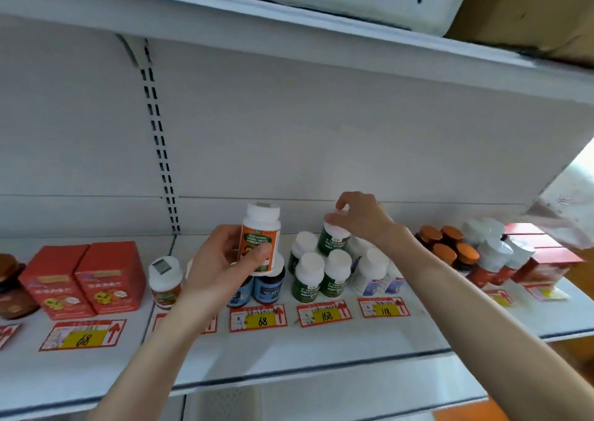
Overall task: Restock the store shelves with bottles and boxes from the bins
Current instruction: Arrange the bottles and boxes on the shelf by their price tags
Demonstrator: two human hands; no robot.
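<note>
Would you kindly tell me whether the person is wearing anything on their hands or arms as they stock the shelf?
Nothing visible is worn. The left hand and right hand are bare: no gloves, and no rings show on the fingers. Both forearms are uncovered up to the frame's edge, with no sleeves, watch or bracelet in view.

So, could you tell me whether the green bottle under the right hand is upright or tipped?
Upright: the green bottle stands cap-up, with the right hand pinching its top.

A shop: price tags (259, 319) line the shelf (289, 350).
</note>
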